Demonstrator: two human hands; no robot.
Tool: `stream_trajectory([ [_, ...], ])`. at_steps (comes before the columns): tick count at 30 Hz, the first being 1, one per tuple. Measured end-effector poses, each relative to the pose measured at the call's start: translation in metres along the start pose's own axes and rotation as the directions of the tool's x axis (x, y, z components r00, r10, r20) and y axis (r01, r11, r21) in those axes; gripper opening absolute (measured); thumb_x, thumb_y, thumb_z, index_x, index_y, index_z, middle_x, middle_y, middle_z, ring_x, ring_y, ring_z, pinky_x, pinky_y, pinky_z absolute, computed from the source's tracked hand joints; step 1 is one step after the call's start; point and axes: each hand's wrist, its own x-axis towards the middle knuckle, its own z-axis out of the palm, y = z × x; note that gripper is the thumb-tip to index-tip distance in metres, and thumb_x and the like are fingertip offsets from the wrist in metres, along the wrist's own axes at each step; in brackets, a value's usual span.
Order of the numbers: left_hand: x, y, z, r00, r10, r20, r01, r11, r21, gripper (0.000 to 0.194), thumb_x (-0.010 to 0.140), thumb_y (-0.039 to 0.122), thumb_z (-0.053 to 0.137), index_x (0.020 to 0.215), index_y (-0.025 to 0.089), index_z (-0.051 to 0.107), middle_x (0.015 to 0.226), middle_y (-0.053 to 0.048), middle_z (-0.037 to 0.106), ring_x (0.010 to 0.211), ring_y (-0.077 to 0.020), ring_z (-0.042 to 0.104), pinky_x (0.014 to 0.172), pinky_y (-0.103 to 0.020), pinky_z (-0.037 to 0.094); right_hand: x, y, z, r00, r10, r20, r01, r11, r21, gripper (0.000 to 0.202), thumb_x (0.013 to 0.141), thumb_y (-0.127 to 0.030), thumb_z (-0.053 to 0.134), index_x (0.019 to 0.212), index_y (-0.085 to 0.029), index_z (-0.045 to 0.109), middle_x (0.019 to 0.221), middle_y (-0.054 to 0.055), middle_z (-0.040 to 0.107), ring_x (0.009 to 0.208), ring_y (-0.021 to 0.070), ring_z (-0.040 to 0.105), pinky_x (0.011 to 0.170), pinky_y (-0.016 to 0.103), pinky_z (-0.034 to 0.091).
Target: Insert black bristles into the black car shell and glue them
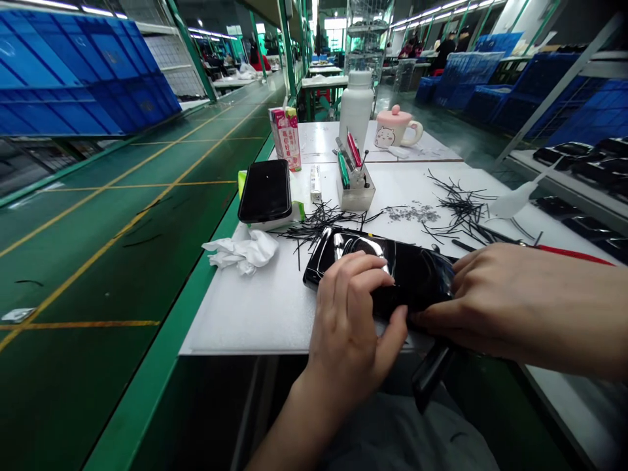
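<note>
The left hand (350,327) is seen in the head view curled over the near edge of a glossy black panel (377,268), with its fingers laid on the top face and the thumb pressed against the near side, so the panel is gripped. The right hand (495,301) is laid against the panel's right end, fingers bent around its edge and holding it as well. The panel is placed flat at the front edge of a white table (245,314), directly ahead of the person.

Behind the panel, thin black strips (314,229) are scattered, and more black strips (458,206) are spread further right, with a small patch of grey bits (412,212) between the two heaps. A crumpled white cloth (243,252) is found at the table's left edge. Beyond it a second black panel (265,191) is rested on a white block. A small box of tools (354,186) is set near the middle, with a white bottle (356,108) and a pink lidded mug (396,127) further back. A red-handled tool (574,254) is partly hidden behind the right hand.
</note>
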Motion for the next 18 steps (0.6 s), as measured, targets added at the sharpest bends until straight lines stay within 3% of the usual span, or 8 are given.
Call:
stream_trajectory([
  [2,0.0,-0.001,-0.002,0.999,0.034,-0.009,-0.035,0.996,-0.078,0.04,0.087,0.01,0.067,0.121,0.021,0.048,0.118,-0.01,0.068,0.123,-0.0249,0.059,0.108,-0.047,0.052,0.004,-0.003,-0.012,0.998,-0.045,0.048,0.044,0.999,0.017,0.021,0.082,-0.005,0.062,0.072,-0.022,0.071,0.054,-0.001,0.061,0.043,0.0144,0.044,0.046,0.033,0.017],
  [5,0.002,-0.001,-0.008,0.996,0.053,0.07,-0.042,0.987,-0.154,0.045,0.088,0.005,0.064,0.126,0.023,0.049,0.111,-0.007,0.074,0.126,-0.025,0.06,0.107,-0.045,0.054,0.007,0.0,-0.031,0.99,-0.027,0.142,-0.019,0.951,0.309,0.026,0.092,-0.008,0.054,0.082,-0.02,0.075,0.063,-0.002,0.064,0.051,0.0101,0.048,0.048,0.026,0.027],
  [7,0.005,0.001,-0.012,0.985,0.06,0.162,-0.03,0.984,-0.177,0.049,0.09,0.005,0.063,0.133,0.023,0.047,0.107,-0.005,0.076,0.123,-0.0247,0.063,0.11,-0.046,0.053,0.007,0.008,-0.039,0.959,-0.026,0.283,-0.135,0.836,0.532,0.025,0.098,-0.023,0.055,0.086,-0.019,0.076,0.061,-0.003,0.057,0.051,0.0076,0.044,0.048,0.02,0.03],
  [10,0.01,0.004,-0.016,0.962,0.061,0.265,0.003,0.972,-0.237,0.058,0.093,0.007,0.061,0.144,0.023,0.037,0.106,-0.004,0.077,0.114,-0.0229,0.07,0.115,-0.049,0.049,0.005,0.026,-0.039,0.893,-0.048,0.448,-0.34,0.581,0.739,0.041,0.099,-0.051,0.058,0.106,-0.017,0.078,0.053,-0.005,0.047,0.044,0.0063,0.036,0.041,0.017,0.026],
  [13,0.014,0.006,-0.017,0.954,0.031,0.299,0.065,0.95,-0.305,0.06,0.093,0.008,0.063,0.145,0.023,0.036,0.103,-0.004,0.078,0.109,-0.0211,0.073,0.108,-0.043,0.055,0.003,0.04,-0.032,0.885,-0.086,0.458,-0.401,0.362,0.841,0.048,0.095,-0.054,0.066,0.116,-0.013,0.077,0.042,-0.008,0.041,0.036,0.0044,0.031,0.036,0.015,0.018],
  [18,0.018,0.007,-0.015,0.957,-0.014,0.291,0.11,0.942,-0.318,0.053,0.091,0.008,0.067,0.136,0.025,0.044,0.097,-0.003,0.078,0.096,-0.0207,0.076,0.102,-0.042,0.058,0.002,0.045,-0.023,0.92,-0.08,0.383,-0.364,0.178,0.914,0.038,0.092,-0.046,0.072,0.111,-0.013,0.08,0.036,-0.01,0.038,0.031,0.0023,0.027,0.035,0.014,0.012],
])
